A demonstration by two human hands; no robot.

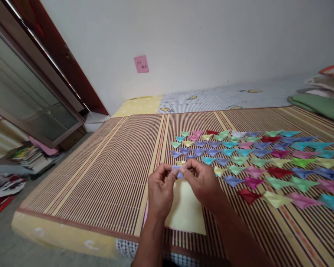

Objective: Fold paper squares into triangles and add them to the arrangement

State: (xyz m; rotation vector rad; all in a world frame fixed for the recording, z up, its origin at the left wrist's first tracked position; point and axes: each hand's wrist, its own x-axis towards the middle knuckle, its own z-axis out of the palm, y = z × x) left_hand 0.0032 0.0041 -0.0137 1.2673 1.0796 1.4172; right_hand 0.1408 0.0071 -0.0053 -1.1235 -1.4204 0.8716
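Observation:
A small folded piece of purple-blue paper (178,171) is pinched between both hands above the mat. My left hand (163,185) grips its left end, thumb on top and fingers curled behind. At the other end, my right hand (202,181) pinches it the same way. Beneath the hands lies a pale yellow sheet of paper (186,211), partly covered by them. Rows of folded paper shapes (250,162) in many colours spread over the mat, beyond and to the right of my hands.
A striped bamboo mat (111,159) covers the bed. Folded green cloth (317,107) and other bedding are piled at the far right. A pink note (141,63) sticks to the wall. Left of the bed are a glass-panelled door (36,85) and a stack of books (30,157).

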